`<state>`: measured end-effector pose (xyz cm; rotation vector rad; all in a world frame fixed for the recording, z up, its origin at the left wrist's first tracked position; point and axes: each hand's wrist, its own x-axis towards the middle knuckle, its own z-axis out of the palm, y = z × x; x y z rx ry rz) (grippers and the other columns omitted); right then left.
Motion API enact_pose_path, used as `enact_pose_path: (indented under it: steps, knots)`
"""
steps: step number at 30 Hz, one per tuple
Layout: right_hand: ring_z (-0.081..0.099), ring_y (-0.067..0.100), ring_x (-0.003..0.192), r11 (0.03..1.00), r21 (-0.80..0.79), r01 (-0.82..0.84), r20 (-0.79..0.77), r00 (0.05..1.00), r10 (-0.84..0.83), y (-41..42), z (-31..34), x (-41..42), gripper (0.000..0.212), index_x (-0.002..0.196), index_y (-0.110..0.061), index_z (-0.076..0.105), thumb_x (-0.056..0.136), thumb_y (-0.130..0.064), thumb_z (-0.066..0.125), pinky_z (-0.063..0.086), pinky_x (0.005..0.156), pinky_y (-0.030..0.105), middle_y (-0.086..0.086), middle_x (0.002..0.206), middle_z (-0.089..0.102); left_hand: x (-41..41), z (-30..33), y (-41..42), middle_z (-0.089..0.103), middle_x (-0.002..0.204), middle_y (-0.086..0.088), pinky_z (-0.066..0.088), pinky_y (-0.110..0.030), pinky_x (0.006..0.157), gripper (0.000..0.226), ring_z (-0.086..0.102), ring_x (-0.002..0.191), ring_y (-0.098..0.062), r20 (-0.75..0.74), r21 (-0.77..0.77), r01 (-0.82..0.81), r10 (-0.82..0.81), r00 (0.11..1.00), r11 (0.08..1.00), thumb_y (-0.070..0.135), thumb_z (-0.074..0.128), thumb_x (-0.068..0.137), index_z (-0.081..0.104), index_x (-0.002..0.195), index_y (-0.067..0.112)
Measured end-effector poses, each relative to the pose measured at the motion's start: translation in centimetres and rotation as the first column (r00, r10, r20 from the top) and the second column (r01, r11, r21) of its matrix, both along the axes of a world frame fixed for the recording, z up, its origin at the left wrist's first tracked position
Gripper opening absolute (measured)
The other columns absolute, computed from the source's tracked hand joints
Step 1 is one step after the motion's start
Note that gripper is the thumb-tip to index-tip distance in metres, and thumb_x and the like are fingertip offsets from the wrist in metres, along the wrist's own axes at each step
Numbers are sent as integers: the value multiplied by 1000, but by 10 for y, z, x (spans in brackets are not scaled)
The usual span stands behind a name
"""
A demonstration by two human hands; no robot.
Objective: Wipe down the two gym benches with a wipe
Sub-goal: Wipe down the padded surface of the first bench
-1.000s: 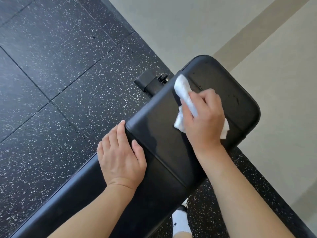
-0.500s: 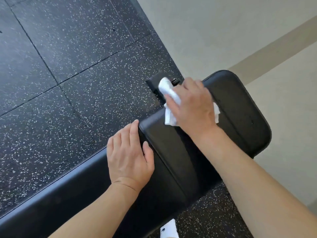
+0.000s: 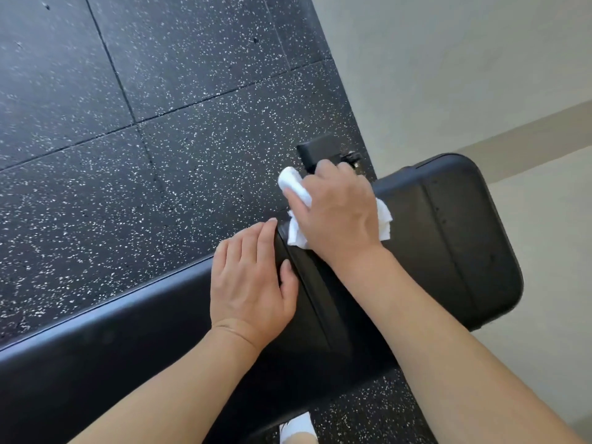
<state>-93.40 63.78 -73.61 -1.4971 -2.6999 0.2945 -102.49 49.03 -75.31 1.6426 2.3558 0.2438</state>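
White wipe (image 3: 296, 189) sits at the seat pad (image 3: 448, 238) far edge, bunched in our R hand (image 3: 339, 213), fingers curled round it. L hand (image 3: 253, 283) lies flat on the surface. Risk: wipe overhangs edge w/ little contact, so strokes may skip the seam.

The bench (image 3: 448, 238) pad lies bare to the right of the right hand (image 3: 339, 213), open to its rounded end. Leftward the left hand (image 3: 253, 280) rests flat across the pad seam, blocking passage. A black bracket (image 3: 320, 152) stands just beyond the pad's far edge over speckled floor (image 3: 128, 155).
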Motion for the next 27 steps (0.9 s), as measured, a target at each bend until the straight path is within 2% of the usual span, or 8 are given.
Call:
enact_pose_path:
  steps: [2,6,11,15,19,22,24,27]
  knots:
    - [51,32,77,996,79,33,40,999,-37,27,-2,40,25,97,-19,69,99,-35,50,40,63,40,6,81,55,0,0,-1,60,138,-11,29,-43,116,62,51,125,-30,-14,-4,-8,8,1000,1000,37,44,94,51,148,7]
    - [52,33,84,962,85,260,16,965,-262,54,3,84,37,91,-11,72,102,-41,52,41,71,43,11,91,59,1,1,-1,60,137,-12,29,-45,116,62,52,124,-32,-21,-10,-10,9,1000,1000,38,42,94,50,148,7]
    - [51,30,80,983,35,180,-150,974,-173,-15,6,32,30,87,-11,67,99,-38,62,37,66,41,9,91,59,2,5,1,60,138,-13,32,-48,114,62,54,125,-34,-13,-28,-6,6,1000,1000,37,41,95,50,147,6]
    - [51,26,76,998,54,-13,-250,968,27,-72,1,18,25,103,-11,71,99,-33,62,39,62,41,7,90,60,1,2,2,62,124,-16,37,-48,107,45,56,114,-38,-9,-20,4,-5,1000,1000,33,41,96,55,126,4]
    - [53,31,73,984,164,-72,-238,965,111,-64,-1,86,28,110,-6,73,103,-30,60,44,62,47,11,89,61,1,4,0,58,138,-15,35,-51,115,59,52,126,-37,20,-43,4,-3,1000,999,36,41,96,48,146,5]
    - [52,35,77,967,170,190,-255,956,-144,-44,-3,143,27,113,-1,70,104,-25,59,47,67,51,17,93,59,1,5,0,57,142,-16,34,-52,116,64,51,129,-38,11,-44,16,-16,1000,999,36,40,96,45,151,5]
    - [52,37,80,902,130,412,-266,891,-368,-46,-3,149,25,113,-2,69,102,-23,61,47,71,52,17,96,58,1,5,-1,57,140,-17,35,-53,114,64,51,126,-39,9,-31,25,-25,1000,999,36,40,96,45,151,4]
    - [50,31,81,840,104,533,-274,827,-491,-71,-3,113,25,111,-6,68,99,-27,61,46,71,49,11,97,58,2,6,-1,56,142,-19,36,-55,113,65,51,126,-40,8,-43,49,-48,999,998,34,40,96,43,153,4]
